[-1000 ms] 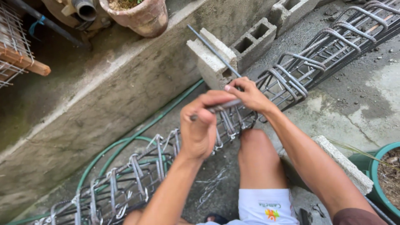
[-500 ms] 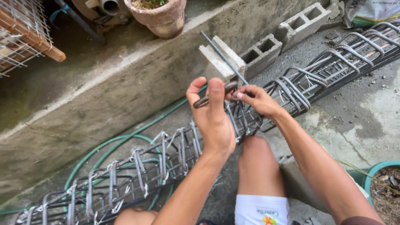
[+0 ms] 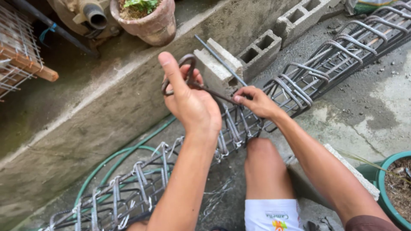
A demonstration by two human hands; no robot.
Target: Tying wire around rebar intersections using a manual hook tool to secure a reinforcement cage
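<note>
At the far left edge there is a wire mesh panel with a wooden strip across it, and next to it, at the top, a dark pipe opening and a clay flower pot with a small green plant stand on a concrete ledge. Below the ledge a green hose lies curved on the ground, partly under a long rebar cage which runs diagonally from the lower left corner up to the upper right corner. The left hand is raised above the cage, with the thumb pointing up and the fingers closed around the looped handle of a dark metal hook tool; the shaft of the tool goes down to the right, toward the cage. Just to the right, the right hand rests on top of the cage and its fingertips pinch at the place where the tool's tip meets the bars; I cannot see the thin wire there clearly, so I cannot tell exactly what the fingers hold. Behind the hands, a straight steel rod leans across a grey concrete block, and more hollow blocks stand in a row beside the ledge. A bare knee is under the right forearm, above white shorts. At the lower right edge there is the rim of a green pot with soil, beside a flat concrete slab.
</note>
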